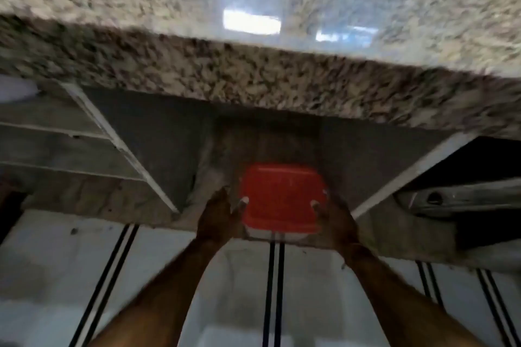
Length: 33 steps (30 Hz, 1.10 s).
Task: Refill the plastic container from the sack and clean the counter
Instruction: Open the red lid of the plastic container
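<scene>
**Red-lidded container held at the shelf lip, under the bench**

Head view: motion smears the whole picture, so fine detail is lost. The square plastic container with a red lid [283, 200] is at the front lip of the rough grey concrete shelf [112, 200], in the open recess beneath the speckled granite bench [253, 76]. The left grip [218, 214] clasps its left side and the right grip [334, 220] its right side. Each thumb lies over the lid's edge, and the fingers behind are hidden. I cannot tell whether the container rests on the shelf or is already lifted. The white tiled floor with black lines [225, 276] lies directly below, and no sack shows.

The likely risks are these:
- A slip at the lip would drop the container onto the tiles.
- If the thumbs bear mostly on the lid, it may pop loose and spill whatever is inside.
- Rising too early could knock the container against the bench's overhanging edge.
</scene>
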Tool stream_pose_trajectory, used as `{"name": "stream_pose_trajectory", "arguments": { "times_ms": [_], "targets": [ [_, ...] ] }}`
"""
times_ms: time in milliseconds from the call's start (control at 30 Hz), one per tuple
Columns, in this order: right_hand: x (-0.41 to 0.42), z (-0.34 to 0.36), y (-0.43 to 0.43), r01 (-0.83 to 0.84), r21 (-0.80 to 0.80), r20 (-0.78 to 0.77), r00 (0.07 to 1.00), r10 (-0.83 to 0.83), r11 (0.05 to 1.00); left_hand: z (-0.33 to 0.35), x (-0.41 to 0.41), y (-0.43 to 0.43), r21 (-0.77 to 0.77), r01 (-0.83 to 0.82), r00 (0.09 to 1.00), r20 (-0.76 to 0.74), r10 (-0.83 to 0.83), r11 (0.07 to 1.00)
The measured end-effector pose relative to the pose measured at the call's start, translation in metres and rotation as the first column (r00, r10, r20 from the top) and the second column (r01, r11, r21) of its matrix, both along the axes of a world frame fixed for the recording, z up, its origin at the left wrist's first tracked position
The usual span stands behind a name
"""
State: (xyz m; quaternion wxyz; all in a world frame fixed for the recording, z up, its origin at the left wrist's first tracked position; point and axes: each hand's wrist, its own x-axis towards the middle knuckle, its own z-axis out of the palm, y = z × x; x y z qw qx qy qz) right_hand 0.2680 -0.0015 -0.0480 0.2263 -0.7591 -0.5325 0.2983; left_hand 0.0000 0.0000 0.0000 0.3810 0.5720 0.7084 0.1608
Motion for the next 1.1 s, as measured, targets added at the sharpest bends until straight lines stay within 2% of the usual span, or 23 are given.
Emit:
{"name": "stream_pose_trajectory", "arguments": {
  "times_ms": [67, 100, 200, 267, 333, 467, 533, 600, 667, 833, 967, 1100],
  "targets": [
    [0.005, -0.027, 0.019, 0.005, 0.022, 0.070, 0.997, -0.006, 1.000, -0.032, 0.003, 0.018, 0.075, -0.008, 0.999, 0.049, 0.005, 0.997],
    [0.009, -0.039, 0.031, -0.005, 0.031, 0.111, 0.994, 0.002, 0.999, -0.058, 0.000, 0.035, 0.044, -0.014, 0.997, 0.073, 0.010, 0.999],
    [0.020, -0.084, 0.061, 0.074, -0.021, 0.043, 0.996, -0.073, 0.997, -0.119, 0.002, 0.073, -0.095, -0.048, 0.993, 0.106, 0.058, 0.994],
    [0.027, -0.117, 0.071, 0.090, -0.012, 0.005, 0.996, -0.090, 0.996, -0.136, 0.009, 0.084, -0.175, -0.034, 0.992, 0.118, 0.056, 0.984],
    [0.038, -0.152, 0.082, 0.139, -0.006, -0.047, 0.989, -0.139, 0.990, -0.160, 0.015, 0.094, -0.177, -0.002, 0.994, 0.103, 0.021, 0.984],
    [0.039, -0.157, 0.086, 0.171, -0.043, -0.046, 0.984, -0.173, 0.984, -0.217, 0.009, 0.114, -0.146, -0.042, 0.993, 0.099, 0.056, 0.988],
    [0.037, -0.139, 0.078, 0.181, -0.059, -0.032, 0.983, -0.183, 0.982, -0.213, 0.005, 0.109, -0.158, -0.056, 0.992, 0.100, 0.072, 0.986],
    [0.044, -0.134, 0.070, 0.183, -0.068, -0.076, 0.979, -0.188, 0.981, -0.171, 0.003, 0.088, -0.152, -0.078, 0.991, 0.097, 0.093, 0.985],
    [0.029, -0.093, 0.047, 0.178, -0.079, -0.107, 0.977, -0.186, 0.981, -0.125, -0.001, 0.066, -0.158, -0.101, 0.990, 0.082, 0.115, 0.982],
    [-0.015, 0.027, -0.013, 0.311, -0.081, -0.201, 0.925, -0.322, 0.947, -0.004, -0.014, 0.005, -0.151, -0.137, 0.990, -0.008, 0.138, 0.979],
    [-0.040, 0.130, -0.073, 0.360, -0.147, -0.191, 0.904, -0.383, 0.921, 0.104, -0.037, -0.053, -0.158, -0.195, 0.980, 0.007, 0.199, 0.968],
    [-0.057, 0.247, -0.135, 0.373, -0.210, -0.182, 0.893, -0.411, 0.904, 0.230, -0.063, -0.111, -0.166, -0.146, 0.988, -0.067, 0.136, 0.975]
  ]
}}
